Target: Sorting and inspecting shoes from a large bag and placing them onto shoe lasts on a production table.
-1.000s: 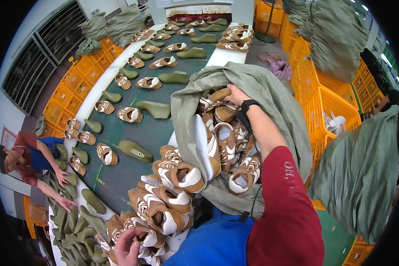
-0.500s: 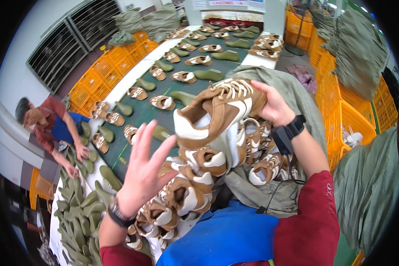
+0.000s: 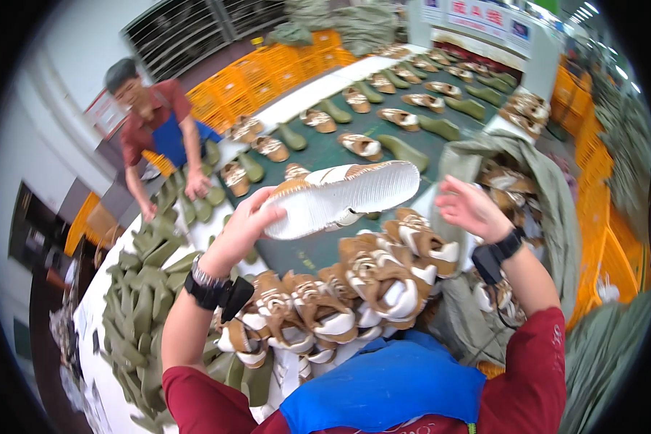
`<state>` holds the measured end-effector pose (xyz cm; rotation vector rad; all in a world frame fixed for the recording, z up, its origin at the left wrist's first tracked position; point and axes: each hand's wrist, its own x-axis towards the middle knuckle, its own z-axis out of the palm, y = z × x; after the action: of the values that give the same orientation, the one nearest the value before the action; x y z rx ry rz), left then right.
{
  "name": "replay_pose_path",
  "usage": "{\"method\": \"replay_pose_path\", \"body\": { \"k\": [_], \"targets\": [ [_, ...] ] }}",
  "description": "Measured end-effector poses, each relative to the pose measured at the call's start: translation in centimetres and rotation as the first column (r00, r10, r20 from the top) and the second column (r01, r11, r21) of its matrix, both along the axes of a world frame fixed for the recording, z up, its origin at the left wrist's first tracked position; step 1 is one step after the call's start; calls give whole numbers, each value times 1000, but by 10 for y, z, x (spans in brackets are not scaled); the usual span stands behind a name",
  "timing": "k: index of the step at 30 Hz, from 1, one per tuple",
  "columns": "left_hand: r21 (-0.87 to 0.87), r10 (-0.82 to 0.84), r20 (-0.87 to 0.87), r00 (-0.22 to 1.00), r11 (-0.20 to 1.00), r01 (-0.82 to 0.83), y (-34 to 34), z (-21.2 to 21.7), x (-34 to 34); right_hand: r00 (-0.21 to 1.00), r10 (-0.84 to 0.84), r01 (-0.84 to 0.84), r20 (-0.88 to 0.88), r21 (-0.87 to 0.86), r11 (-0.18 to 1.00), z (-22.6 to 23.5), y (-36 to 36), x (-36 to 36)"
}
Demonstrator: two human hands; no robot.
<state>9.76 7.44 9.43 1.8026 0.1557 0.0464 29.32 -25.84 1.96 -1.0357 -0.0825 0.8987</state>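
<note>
A brown-and-white sneaker [image 3: 347, 197] is in my left hand [image 3: 240, 230], gripped at one end with the thumb on the ribbed white sole. It lies on its side in the air, sole facing me. To its right, my right hand [image 3: 473, 208] is off the shoe with fingers apart and slightly curled. Below the held shoe is a heap of similar sneakers [image 3: 322, 307] along the near edge of the belt. Beside my right wrist, a grey-green sack [image 3: 557, 217] holds more sneakers.
A dark green conveyor belt [image 3: 325, 163] carries rows of sneakers and green shoe lasts. Many lasts [image 3: 141, 311] are piled on the white table at left. A co-worker [image 3: 159, 123] reaches among lasts there. Orange crates [image 3: 253, 79] line both sides.
The sneaker has passed from my right hand to my left and turned so its sole shows. My right hand has let go and moved right. The view has swung left.
</note>
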Motion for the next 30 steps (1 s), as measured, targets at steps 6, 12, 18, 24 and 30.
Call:
{"method": "replay_pose_path", "body": {
  "k": [6, 12, 18, 24, 30],
  "targets": [
    [313, 519, -174, 837, 835, -452, 171, -43, -48, 944, -212, 266, 253, -202, 943, -48, -36, -15],
    [789, 719, 343, 604, 129, -601, 326, -137, -88, 855, -406, 517, 323, -465, 719, -120, -110, -30],
    [977, 755, -134, 642, 208, -40, 361, -224, -104, 809, -474, 577, 347, -621, 530, -174, -170, -26],
    [798, 582, -288, 760, 585, -147, 310, -156, -64, 751, -507, 661, 423, -490, 569, -212, -266, 1],
    [680, 509, -33, 860, 642, -354, 286, -60, -140, 624, -45, 741, 780, -572, 352, -213, -231, 151]
  ]
}}
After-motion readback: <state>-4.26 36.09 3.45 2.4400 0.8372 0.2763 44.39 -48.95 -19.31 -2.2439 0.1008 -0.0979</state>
